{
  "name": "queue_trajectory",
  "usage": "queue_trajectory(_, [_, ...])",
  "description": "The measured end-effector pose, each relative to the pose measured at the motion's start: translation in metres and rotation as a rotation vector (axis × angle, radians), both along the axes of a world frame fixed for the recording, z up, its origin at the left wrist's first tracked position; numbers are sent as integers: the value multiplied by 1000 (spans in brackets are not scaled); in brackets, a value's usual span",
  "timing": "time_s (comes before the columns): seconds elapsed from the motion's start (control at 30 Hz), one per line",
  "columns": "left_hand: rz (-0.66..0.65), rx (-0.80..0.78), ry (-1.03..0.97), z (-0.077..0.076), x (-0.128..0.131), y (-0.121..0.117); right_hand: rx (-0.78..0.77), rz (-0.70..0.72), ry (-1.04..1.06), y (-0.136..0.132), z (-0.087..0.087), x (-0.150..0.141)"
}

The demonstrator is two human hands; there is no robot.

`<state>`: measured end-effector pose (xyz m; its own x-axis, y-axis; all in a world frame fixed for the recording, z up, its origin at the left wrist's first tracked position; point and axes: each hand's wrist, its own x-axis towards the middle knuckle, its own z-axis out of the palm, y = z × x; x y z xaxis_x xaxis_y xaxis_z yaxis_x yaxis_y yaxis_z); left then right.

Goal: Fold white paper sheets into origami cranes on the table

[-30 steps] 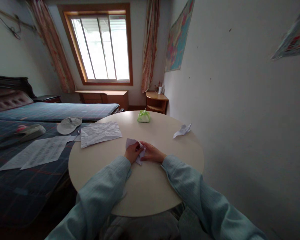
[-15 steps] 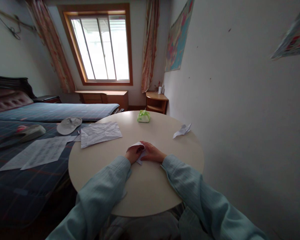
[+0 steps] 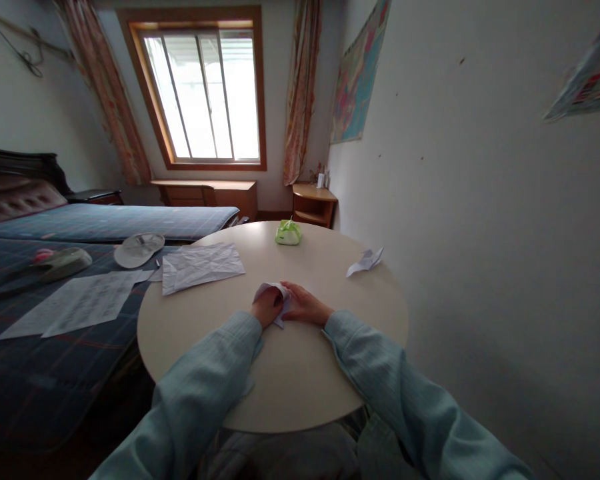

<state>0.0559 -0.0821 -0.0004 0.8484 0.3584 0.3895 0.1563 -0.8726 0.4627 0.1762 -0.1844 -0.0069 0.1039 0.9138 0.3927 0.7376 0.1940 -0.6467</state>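
Note:
A folded piece of white paper (image 3: 271,287) is between my two hands, just above the middle of the round table (image 3: 300,380). My left hand (image 3: 267,308) is closed on it, with the fingers tucked inside the curved fold and mostly hidden. On the other side, my right hand (image 3: 305,305) grips the paper's right edge, fingertips touching its top and thumb lower down. A pointed corner of the paper sticks out below, between the hands.
A creased white sheet (image 3: 203,267) lies at the table's left, and a folded paper piece (image 3: 365,262) at the right. A green tissue pack (image 3: 288,233) stands at the far edge. Left is a bed (image 3: 40,387) with printed sheets (image 3: 87,303) and a white cap (image 3: 139,250).
The paper's upper part has opened into a wider curve over my left fingers. Both hands stay in nearly the same place.

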Motion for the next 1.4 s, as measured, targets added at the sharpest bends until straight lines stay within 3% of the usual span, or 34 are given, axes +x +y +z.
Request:
queue_trajectory(0.27, [27,45,12,2,-3,2,-16,17,19,-3,4,-2])
queue_trajectory(0.57, [87,-34,-22,6,-5,-2,6,28,33,-1,4,-3])
queue_trajectory(0.93, [127,69,54,8,-5,-2,-13,16,15,0,2,-1])
queue_trajectory(1.4, [94,83,102,11,-5,-2,8,23,15,1,0,0])
